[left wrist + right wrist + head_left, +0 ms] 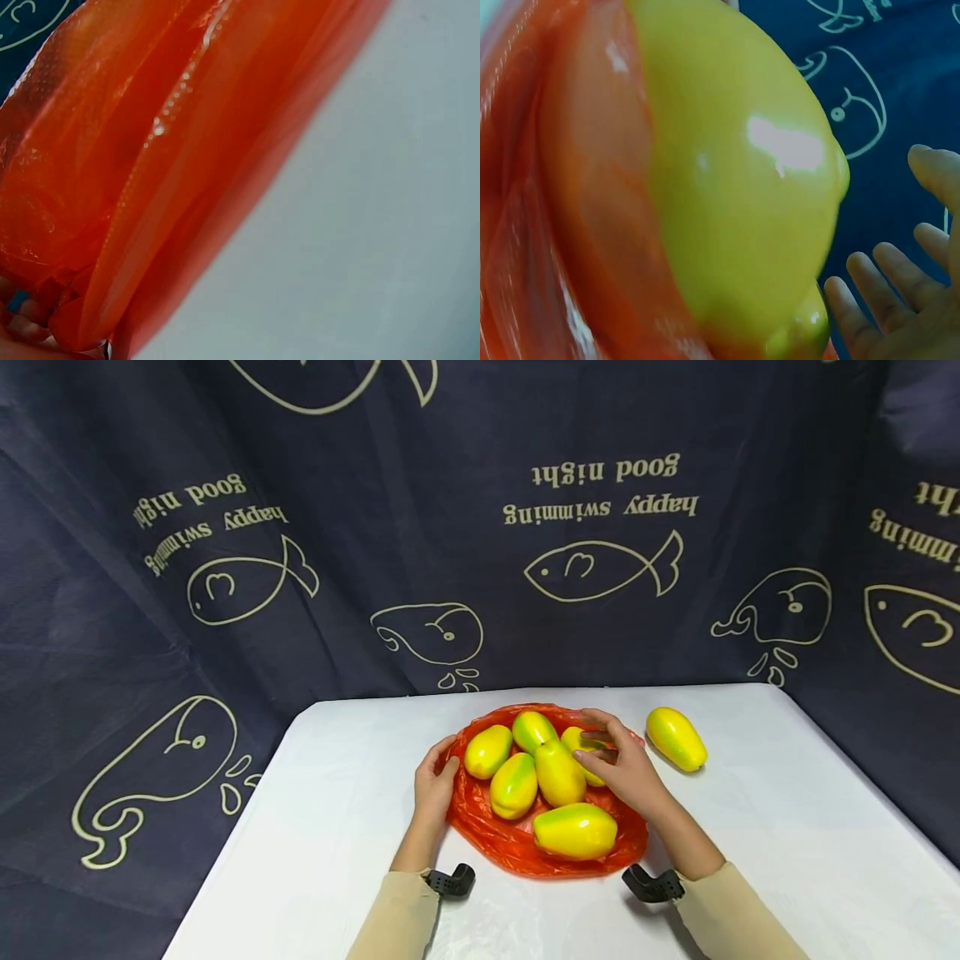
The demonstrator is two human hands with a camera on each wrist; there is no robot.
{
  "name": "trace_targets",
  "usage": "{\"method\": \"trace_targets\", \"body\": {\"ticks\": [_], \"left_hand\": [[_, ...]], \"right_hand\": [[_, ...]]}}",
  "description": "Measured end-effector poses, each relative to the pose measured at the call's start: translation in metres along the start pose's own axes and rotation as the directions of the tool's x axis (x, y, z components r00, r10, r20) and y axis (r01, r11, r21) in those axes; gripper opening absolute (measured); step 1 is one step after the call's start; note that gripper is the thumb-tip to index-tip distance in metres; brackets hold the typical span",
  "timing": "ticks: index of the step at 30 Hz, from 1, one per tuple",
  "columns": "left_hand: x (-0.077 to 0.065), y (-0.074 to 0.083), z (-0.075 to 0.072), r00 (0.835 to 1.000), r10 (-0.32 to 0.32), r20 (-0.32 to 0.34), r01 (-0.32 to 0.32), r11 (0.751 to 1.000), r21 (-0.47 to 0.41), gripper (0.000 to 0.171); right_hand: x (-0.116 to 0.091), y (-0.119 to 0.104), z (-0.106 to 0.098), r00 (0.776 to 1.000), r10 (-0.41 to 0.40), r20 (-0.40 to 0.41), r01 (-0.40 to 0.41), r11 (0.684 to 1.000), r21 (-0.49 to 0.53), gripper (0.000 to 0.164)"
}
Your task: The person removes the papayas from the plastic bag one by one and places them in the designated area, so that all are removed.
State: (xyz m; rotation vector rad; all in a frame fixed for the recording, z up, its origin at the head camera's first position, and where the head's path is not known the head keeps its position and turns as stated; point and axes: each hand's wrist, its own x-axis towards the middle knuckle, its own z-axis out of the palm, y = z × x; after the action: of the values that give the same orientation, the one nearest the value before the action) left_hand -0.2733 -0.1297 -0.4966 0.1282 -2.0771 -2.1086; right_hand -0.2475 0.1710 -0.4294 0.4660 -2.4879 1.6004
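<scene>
A red plastic bag [482,828] lies spread on the white table with several yellow-green papayas [559,774] in it. My left hand [433,789] holds the bag's left edge; in the left wrist view, fingers [28,330] show partly behind the gathered plastic [195,150]. Over the bag's right side, my right hand [628,770] has its fingers spread beside the rightmost papaya [572,739], partly hiding it. The right wrist view has that hand [911,307] with straight fingers and nothing in its grasp. A large papaya [742,165] lies close to that camera, partly behind red plastic.
One more papaya [677,739] lies on the white table [337,827], outside the bag, to the right of my right hand. A dark blue cloth [465,543] with fish and whale drawings hangs behind the table and along its sides.
</scene>
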Motion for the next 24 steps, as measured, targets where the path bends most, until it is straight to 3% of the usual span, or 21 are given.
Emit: {"method": "trace_targets", "body": {"ticks": [9, 20, 24], "left_hand": [[0.000, 0.001, 0.000, 1.000, 0.002, 0.008, -0.002, 1.000, -0.026, 0.037], [0.003, 0.003, -0.001, 1.000, 0.002, 0.004, -0.002, 1.000, -0.001, 0.039], [0.003, 0.001, -0.001, 1.000, 0.007, 0.008, -0.007, 1.000, -0.006, 0.038]], "right_hand": [[0.006, -0.005, 0.015, 0.997, -0.029, 0.076, 0.036, 0.996, -0.081, 0.065], [0.013, -0.016, 0.023, 0.978, 0.103, 0.181, -0.069, 0.980, -0.188, 0.071], [0.014, -0.015, 0.026, 0.974, 0.112, 0.196, -0.069, 0.975, -0.212, 0.069]]}}
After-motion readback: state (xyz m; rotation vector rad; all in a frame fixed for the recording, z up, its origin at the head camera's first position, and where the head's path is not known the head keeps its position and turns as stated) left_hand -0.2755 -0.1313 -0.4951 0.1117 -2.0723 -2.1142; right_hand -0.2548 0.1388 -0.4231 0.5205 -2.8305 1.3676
